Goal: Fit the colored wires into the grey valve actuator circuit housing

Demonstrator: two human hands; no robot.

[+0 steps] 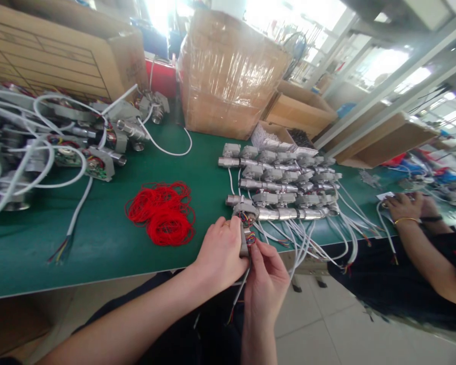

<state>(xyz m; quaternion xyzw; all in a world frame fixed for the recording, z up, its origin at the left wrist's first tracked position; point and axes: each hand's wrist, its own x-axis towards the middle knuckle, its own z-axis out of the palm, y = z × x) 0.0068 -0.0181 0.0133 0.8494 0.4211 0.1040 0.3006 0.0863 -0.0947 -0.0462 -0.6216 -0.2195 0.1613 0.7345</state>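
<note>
Left hand (220, 253), right hand (266, 284): bare, no gloves, rings; forearms unsleeved; dark clothing on lap.

Open green mat (110, 238) runs along the front edge, so there's room to slide in from the left. Dead centre sits a loose coil of red thread (161, 210). To the right, rows of grey metal motor units (281, 185) trail white cables (319, 238) over the edge. At the back, a plastic-wrapped cardboard box (228, 76) walls things off.
</note>
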